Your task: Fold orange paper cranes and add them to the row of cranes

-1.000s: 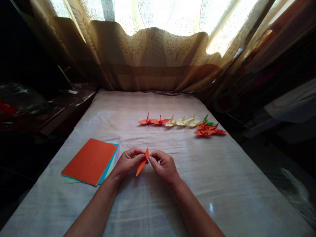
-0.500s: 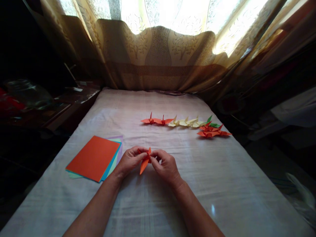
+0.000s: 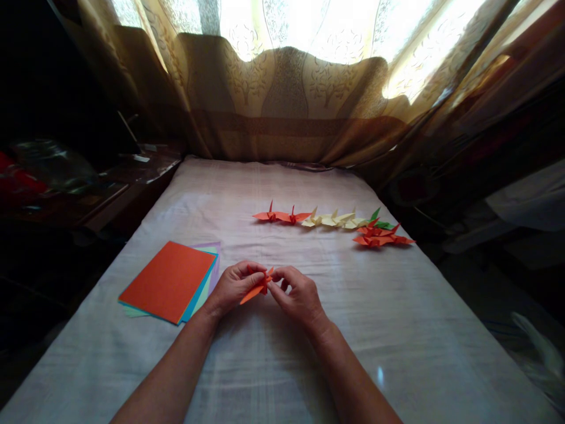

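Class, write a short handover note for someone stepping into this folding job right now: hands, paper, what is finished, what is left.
Left hand and right hand both pinch the orange folded piece above the white cloth.
Paper stack, orange sheet on top, lies left of the hands.
Done: a row of folded cranes, orange, cream and green, at the far right.
Left: the held piece looks unfinished; unfolded sheets remain in the stack.

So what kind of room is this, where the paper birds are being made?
Probably a room at home. A patterned curtain hangs over a bright window, a cloth-covered table fills the middle, and both hands fold an orange paper piece near finished paper cranes.
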Demonstrator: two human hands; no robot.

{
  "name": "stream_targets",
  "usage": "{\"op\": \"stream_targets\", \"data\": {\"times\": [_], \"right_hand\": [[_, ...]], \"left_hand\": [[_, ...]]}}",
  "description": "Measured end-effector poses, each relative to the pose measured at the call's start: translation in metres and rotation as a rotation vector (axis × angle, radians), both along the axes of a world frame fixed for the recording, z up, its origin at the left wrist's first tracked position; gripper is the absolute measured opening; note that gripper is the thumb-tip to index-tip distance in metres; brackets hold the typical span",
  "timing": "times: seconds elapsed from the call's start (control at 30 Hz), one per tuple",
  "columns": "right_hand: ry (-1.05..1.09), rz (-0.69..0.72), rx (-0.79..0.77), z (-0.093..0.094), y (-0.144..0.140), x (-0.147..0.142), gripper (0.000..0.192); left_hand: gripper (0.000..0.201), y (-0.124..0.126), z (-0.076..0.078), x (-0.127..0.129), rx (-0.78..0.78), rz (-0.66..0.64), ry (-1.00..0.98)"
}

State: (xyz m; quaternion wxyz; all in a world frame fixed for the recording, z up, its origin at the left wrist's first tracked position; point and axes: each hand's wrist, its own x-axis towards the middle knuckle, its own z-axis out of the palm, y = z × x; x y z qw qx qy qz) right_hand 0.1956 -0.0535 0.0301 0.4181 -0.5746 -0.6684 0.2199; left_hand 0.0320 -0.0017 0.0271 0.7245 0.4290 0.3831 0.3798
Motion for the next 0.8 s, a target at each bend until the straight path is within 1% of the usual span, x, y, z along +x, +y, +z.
{"op": "stream_targets", "data": {"times": [0.2, 0.37, 0.67, 0.8], "right_hand": [[-0.067, 0.005, 0.03, 0.0029, -0.0012, 0.0009, 0.007], [-0.055, 0.016, 0.006, 0.0014, -0.0004, 0.001, 0.006], [-0.054, -0.013, 0.004, -0.0011, 0.0031, -0.0008, 0.006], [-0.122, -0.025, 0.031, 0.0016, 0.0026, -0.0025, 0.004]], "left_hand": [[0.045, -0.0002, 0.0011, -0.0001, -0.007, 0.004, 0.003], [0.046, -0.0008, 0.0031, -0.0005, 0.001, 0.0, 0.014], [0.044, -0.001, 0.0055, -0.0013, 0.032, -0.006, 0.044], [0.045, -0.0007, 0.0037, -0.0008, 0.043, 0.003, 0.055]]}}
